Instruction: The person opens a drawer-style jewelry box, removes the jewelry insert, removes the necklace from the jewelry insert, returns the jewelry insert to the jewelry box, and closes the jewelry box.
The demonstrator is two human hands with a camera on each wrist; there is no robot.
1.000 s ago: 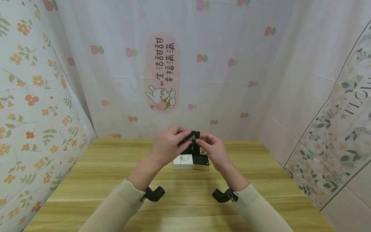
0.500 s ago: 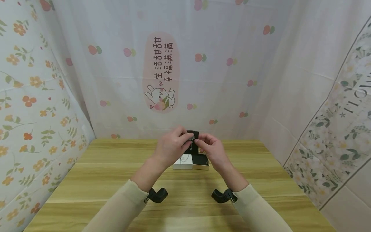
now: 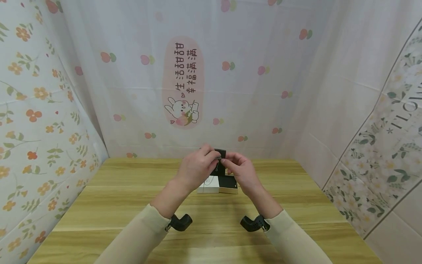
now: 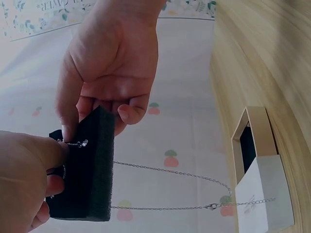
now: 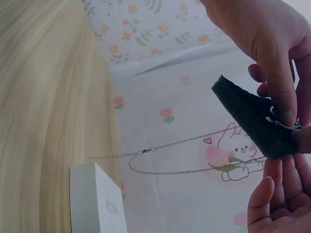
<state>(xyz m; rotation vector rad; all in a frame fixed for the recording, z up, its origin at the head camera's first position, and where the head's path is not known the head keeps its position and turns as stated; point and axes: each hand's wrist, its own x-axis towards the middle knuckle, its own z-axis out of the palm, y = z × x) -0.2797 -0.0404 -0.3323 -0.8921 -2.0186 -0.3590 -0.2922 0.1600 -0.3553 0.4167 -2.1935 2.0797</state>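
A black foam pad (image 4: 102, 179) stands upright between both hands, above the boxes. A silver necklace (image 4: 170, 172) is threaded on it; its chain loop, with a clasp, hangs from the back, and a short beaded part lies on the front. My right hand (image 3: 243, 169) holds the pad, thumb in front and fingers behind. At the front face, my left hand (image 3: 195, 165) pinches the necklace's front part, mostly covering it. Left fingertips in the right wrist view meet at the silver piece beside the right thumb. Below stand a white box lid (image 3: 208, 186) and an open box (image 3: 229, 190) with black lining.
The wooden table (image 3: 211, 212) spreads around the boxes. A printed white curtain (image 3: 250, 95) hangs behind the table, and flowered cloths close off the left and right sides. A black wrist mount (image 3: 181, 222) sits below each forearm.
My left hand has moved slightly right, and its fingers have closed over the silver front piece, which showed openly earlier. The right hand and the boxes have hardly moved.
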